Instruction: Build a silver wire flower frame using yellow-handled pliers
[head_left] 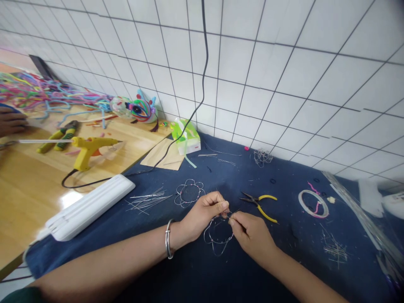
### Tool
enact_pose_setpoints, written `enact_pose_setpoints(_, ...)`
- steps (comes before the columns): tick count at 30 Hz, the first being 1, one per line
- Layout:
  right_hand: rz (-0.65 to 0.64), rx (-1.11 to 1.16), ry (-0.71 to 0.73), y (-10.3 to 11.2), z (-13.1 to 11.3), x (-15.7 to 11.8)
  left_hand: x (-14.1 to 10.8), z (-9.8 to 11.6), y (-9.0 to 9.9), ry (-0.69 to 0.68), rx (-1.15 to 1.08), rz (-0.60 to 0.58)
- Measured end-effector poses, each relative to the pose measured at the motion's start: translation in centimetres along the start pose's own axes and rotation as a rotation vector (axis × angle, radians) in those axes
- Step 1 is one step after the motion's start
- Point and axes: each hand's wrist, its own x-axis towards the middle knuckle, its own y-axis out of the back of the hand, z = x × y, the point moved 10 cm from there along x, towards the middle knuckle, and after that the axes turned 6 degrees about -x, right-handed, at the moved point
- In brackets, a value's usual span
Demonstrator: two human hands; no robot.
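Between both hands hangs a wire ring with looped petals (pixel 217 242), low over the dark blue cloth. My left hand (pixel 205 212), a silver bangle on its wrist, pinches the ring's upper edge with thumb and fingers. My right hand (pixel 252 235) closes on the wire at the ring's upper right, its fingertips almost meeting the left ones. A similar flower-shaped wire ring (pixel 190 193) lies just left of my left hand. Yellow-handled long-nose pliers (pixel 260 205) rest with their jaws parted, beyond my right hand. The exact spot pinched is partly hidden by the fingers.
Cut wires (pixel 150 198) lie at left, more wire pieces (pixel 336 248) at right. A white power strip (pixel 91 206), yellow glue gun (pixel 86 149) and green-yellow pliers (pixel 59 136) sit leftward. A black cable (pixel 204 63) hangs before the tiled wall. Another person's hand (pixel 11 120) shows far left.
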Motion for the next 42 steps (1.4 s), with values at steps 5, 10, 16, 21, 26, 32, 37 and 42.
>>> enact_pose_setpoints(5,0.045,-0.022,0.027,0.3,0.1,0.1,-0.2,0.2,-0.2,-0.013,-0.013,-0.013)
enact_pose_setpoints(10,0.037,-0.027,0.021,0.2,0.2,-0.1,-0.2,0.3,-0.1,-0.02,0.046,-0.015)
enact_pose_setpoints(16,0.018,0.164,0.025,1.1,0.0,-0.1,-0.1,0.0,-0.7,0.011,0.014,-0.089)
enact_pose_setpoints(21,-0.015,0.451,-0.096,0.8,1.5,0.3,-0.2,-0.1,-1.3,0.021,-0.032,-0.164)
enact_pose_setpoints(26,-0.072,0.595,-0.18,-0.3,2.5,0.6,-0.4,0.2,-1.6,0.005,-0.036,-0.193)
enact_pose_setpoints(32,-0.186,0.809,-0.196,-1.4,1.7,0.6,-0.5,-0.7,-1.7,0.06,-0.062,-0.203)
enact_pose_setpoints(37,-0.23,0.928,-0.255,-2.3,1.6,0.5,-0.5,-0.9,-1.7,0.062,-0.02,-0.195)
enact_pose_setpoints(42,-0.255,0.978,-0.278,-2.7,1.5,0.4,-0.4,-1.1,-1.9,0.086,-0.05,-0.194)
